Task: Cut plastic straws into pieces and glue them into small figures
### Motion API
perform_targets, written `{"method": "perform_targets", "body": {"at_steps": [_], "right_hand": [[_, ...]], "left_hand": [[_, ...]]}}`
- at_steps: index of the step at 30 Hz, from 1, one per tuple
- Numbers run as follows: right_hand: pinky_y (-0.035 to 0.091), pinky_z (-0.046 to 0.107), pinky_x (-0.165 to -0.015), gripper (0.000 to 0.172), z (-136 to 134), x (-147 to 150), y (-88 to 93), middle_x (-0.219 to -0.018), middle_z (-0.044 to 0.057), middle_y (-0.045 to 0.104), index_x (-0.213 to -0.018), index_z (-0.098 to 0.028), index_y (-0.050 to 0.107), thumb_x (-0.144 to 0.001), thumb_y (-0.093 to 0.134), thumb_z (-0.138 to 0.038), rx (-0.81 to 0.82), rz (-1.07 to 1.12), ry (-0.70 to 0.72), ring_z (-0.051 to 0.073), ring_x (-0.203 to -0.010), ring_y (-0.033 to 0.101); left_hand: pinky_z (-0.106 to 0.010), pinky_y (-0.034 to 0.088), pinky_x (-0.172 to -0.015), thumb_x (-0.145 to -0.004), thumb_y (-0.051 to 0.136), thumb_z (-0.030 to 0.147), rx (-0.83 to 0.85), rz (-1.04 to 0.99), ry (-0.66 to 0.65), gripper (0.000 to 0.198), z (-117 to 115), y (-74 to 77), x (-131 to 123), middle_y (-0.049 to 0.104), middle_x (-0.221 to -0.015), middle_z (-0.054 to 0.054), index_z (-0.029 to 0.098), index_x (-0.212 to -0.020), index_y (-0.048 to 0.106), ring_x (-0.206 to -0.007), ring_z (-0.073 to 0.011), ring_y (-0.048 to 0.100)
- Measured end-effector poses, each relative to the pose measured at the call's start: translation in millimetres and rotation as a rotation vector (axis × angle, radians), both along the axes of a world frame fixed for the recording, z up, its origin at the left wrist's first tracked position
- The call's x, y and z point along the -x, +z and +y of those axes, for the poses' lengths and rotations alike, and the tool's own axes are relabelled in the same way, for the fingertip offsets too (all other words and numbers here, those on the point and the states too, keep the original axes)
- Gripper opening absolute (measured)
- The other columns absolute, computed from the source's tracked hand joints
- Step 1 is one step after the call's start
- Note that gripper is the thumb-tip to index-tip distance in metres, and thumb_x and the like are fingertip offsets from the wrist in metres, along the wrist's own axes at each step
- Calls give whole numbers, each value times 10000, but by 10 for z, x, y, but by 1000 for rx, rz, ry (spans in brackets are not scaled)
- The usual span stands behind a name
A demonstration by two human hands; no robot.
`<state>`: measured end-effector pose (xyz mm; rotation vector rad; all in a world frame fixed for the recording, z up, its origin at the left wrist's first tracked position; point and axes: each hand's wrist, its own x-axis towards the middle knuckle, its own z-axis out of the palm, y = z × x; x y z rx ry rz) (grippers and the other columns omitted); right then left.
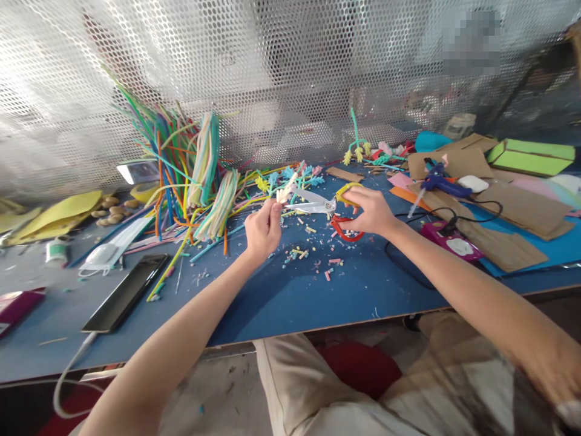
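Note:
My left hand [264,229] pinches a small cream pipe-cleaner piece [285,189], shaped like the branched yellow and blue ones behind it. Scissors [318,203] with one yellow and one red handle are in my right hand [370,211], its fingers through the handles. The scissor blades are parted and point left, around or beside the cream piece; I cannot tell whether they touch it. Below both hands, short cut bits of pipe cleaner [297,253] lie scattered over the blue table [281,309]. Blue and yellow branched pieces [295,175] lie just behind.
Bundled pipe cleaners [204,160] stand at the back left, near a charging phone [127,293] and a face mask [113,245]. On the right are a blue glue gun [442,181], a magenta power box [449,241] with black cable, cardboard [529,206] and a green box [531,157]. Perforated metal [290,79] rises behind.

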<state>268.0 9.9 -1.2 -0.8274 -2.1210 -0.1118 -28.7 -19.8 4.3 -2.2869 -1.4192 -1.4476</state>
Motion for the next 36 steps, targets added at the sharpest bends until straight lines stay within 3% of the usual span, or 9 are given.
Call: {"method": "perform_targets", "body": {"at_steps": [6,13,26,36], "right_hand": [[470,313,-648,274,-14,-6,7,-814,8,607,-880,-228,603,-729,690,-439,-18,0,11,165,-715,561],[449,289,-598,317,-18,-12,11,-851,30,627,-930,-203,630,-786,700,-477,-53,4,47,146,-671,545],[461,297,-668,358,3,-38,2,-929,70,660,-971,-185,650,-791,703,-489,-48,-21,35,181,-786,599],[383,293,-649,331,-34,-18,39,-849,40,612,-893,-197,635,-763,688,-496,9,-60,-28,162,-722,519]], "left_hand": [[-267,253,-544,-1066,325,479,-3,35,8,460,6,-4,3,348,-543,36,204,-785,565,-486,-110,346],[-247,263,-545,-1075,342,427,-16,43,-12,438,-4,2,-1,349,-535,45,187,-882,654,-478,-97,348],[-224,295,-550,-1076,337,435,30,87,22,482,-52,60,-56,446,-544,36,173,-974,728,-478,-83,410],[-240,286,-553,-1073,340,427,37,118,47,469,-41,39,-56,490,-555,28,183,-1005,735,-479,-85,446]]}}
